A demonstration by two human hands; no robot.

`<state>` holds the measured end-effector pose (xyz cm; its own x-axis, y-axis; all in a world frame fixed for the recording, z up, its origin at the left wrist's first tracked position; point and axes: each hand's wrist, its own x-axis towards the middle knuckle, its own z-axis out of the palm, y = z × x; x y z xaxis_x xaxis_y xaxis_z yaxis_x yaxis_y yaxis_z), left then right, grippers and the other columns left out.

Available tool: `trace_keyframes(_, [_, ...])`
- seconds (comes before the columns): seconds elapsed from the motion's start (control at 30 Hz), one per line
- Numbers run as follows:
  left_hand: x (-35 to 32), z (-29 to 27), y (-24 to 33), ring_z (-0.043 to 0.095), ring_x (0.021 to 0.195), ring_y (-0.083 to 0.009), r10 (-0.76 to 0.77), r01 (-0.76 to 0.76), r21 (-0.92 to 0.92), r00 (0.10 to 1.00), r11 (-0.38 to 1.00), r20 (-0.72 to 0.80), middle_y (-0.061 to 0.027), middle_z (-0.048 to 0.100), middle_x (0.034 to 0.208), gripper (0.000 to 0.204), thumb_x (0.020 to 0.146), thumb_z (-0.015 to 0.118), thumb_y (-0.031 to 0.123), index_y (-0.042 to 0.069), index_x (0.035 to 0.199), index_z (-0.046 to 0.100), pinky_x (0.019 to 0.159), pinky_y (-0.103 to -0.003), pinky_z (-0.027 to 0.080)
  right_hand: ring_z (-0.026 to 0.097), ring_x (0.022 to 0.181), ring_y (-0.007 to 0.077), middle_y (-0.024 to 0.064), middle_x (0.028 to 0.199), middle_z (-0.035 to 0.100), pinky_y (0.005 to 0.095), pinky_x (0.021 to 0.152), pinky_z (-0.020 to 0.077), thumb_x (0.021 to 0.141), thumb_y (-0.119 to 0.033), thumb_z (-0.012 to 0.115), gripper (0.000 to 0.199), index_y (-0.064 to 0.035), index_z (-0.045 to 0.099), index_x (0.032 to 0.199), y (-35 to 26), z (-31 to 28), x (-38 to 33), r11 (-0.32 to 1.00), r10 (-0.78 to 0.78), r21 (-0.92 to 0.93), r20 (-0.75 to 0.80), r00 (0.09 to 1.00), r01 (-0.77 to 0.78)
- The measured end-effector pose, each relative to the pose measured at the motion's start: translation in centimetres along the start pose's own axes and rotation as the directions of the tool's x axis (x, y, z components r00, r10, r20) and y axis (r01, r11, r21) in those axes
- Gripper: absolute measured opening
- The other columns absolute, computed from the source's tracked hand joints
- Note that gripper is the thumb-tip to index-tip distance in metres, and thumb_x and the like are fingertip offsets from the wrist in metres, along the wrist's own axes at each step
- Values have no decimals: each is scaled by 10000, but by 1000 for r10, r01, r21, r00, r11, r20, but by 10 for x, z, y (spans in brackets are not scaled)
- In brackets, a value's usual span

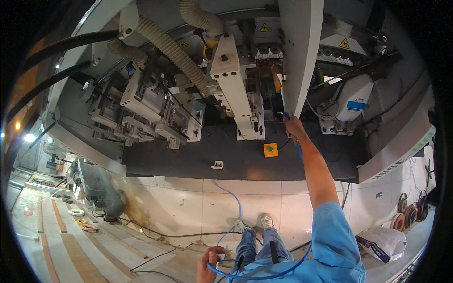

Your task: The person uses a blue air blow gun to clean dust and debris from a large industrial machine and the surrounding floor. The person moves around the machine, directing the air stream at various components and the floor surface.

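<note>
My right hand (293, 129) reaches forward over the machine's dark bed, its fingers closed round a slim blue air blow gun (286, 115) that mostly hides in the grip. The gun's tip points into the machine, beside an upright pale panel (302, 56). A blue air hose (269, 277) hangs in a loop across my body. Low in the picture, my left hand (207, 265) is curled round this hose near my waist. Closest to my right hand on the bed is a yellow box with a green button (270, 150).
White machine units (233, 89) and ribbed ducts (165, 42) fill the open housing. A small white piece (217, 165) lies on the dark bed (188, 160). Hose and black cable (188, 235) cross the floor by my feet. A white sack (384, 241) and several discs (410, 213) stand right.
</note>
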<state>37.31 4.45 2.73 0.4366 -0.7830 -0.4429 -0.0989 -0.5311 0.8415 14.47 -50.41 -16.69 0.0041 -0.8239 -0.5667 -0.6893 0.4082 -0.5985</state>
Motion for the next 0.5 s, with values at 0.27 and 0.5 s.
trace_keyframes(0.27, [0,11,9,584,765,-138,-17,12,100,999,995,41,-112,714,984,576,1063,400,489,-22,1119,659,714,-289,481,719,878,367,236,918,708,466,744,583,1011,-398,503,486,56,672,1043,27,46,41,867,-407,-453,-404,819,207])
trace_keyframes(0.5, [-2,11,-4,566,738,-119,2,-2,16,1000,1000,14,-95,709,954,572,1058,410,497,-11,1091,670,666,-274,451,635,502,261,147,588,597,420,489,511,1013,-404,515,472,43,615,903,53,57,7,934,-205,219,-323,924,284])
